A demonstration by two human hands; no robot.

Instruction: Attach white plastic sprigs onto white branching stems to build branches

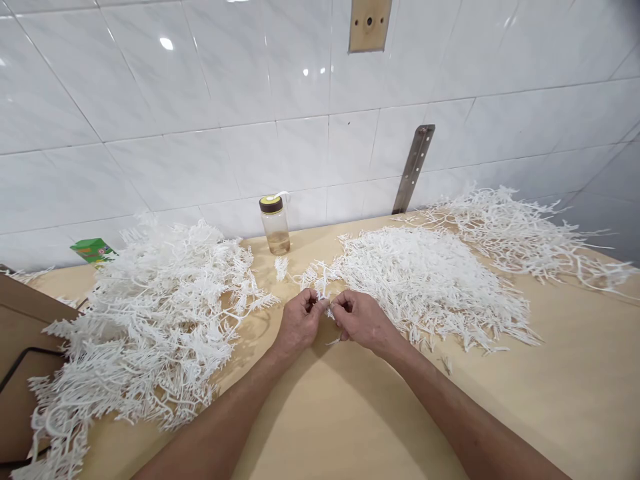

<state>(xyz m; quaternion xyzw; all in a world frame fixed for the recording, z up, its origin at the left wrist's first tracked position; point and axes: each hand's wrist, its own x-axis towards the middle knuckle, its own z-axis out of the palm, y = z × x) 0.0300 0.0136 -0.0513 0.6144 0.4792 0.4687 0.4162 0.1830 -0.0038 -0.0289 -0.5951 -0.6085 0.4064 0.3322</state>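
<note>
My left hand [300,321] and my right hand [361,321] meet at the middle of the wooden table, fingertips nearly touching. Between them is a small white branched strand [324,288], pinched by the fingers of both hands. A large pile of white branched strands [165,313] lies to the left. On the right, close to my right hand, is a pile of finer white pieces [425,280]. Thinner, longer strands [520,230] spread out at the far right. One small white tuft [281,268] rests just beyond my left hand.
A clear bottle with a dark lid [275,230] stands near the tiled wall [300,153]. A metal bracket [414,169] leans there too. At the left are a green box [93,250] and a brown cardboard box [25,360] beside the table [565,393].
</note>
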